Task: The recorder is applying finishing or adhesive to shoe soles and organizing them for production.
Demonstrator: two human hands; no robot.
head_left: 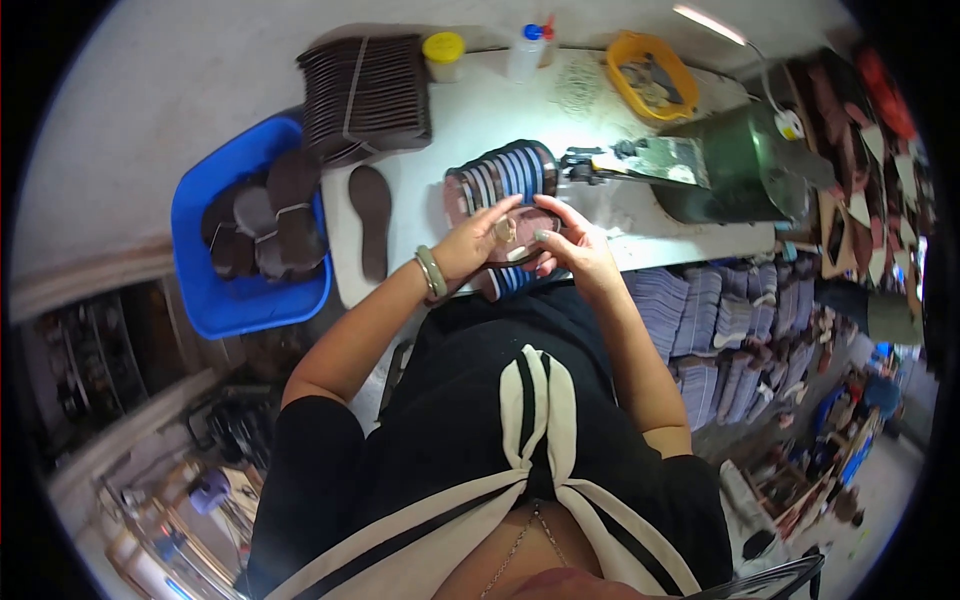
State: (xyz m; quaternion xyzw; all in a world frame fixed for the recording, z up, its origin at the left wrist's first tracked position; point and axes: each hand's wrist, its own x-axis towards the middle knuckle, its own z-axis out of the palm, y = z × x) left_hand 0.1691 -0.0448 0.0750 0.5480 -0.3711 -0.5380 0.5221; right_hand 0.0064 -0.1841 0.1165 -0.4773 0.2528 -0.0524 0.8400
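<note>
Between both hands, close in front of my body, is a shoe sole (pixel 530 222) with a pinkish face and a dark rim. My left hand (pixel 478 240) grips its left side, a bracelet and a bangle on that wrist. The fingers of my right hand (pixel 575 248) hold its right side, the thumb lying on the face. A small pale patch, which I cannot make out, shows on the face by my left fingers. Just beyond my hands stands a row of soles (pixel 510 172) with blue, white and dark edges; more blue-edged soles (pixel 507 283) show below my hands.
On the white table (pixel 480 110) lie a single brown sole (pixel 371 220) and a string-tied brown sole stack (pixel 365 95). A blue bin (pixel 215 305) of bundles stands left. Behind are a yellow-lidded jar (pixel 445 60) and yellow basket (pixel 650 110). A green machine (pixel 725 170) stands right.
</note>
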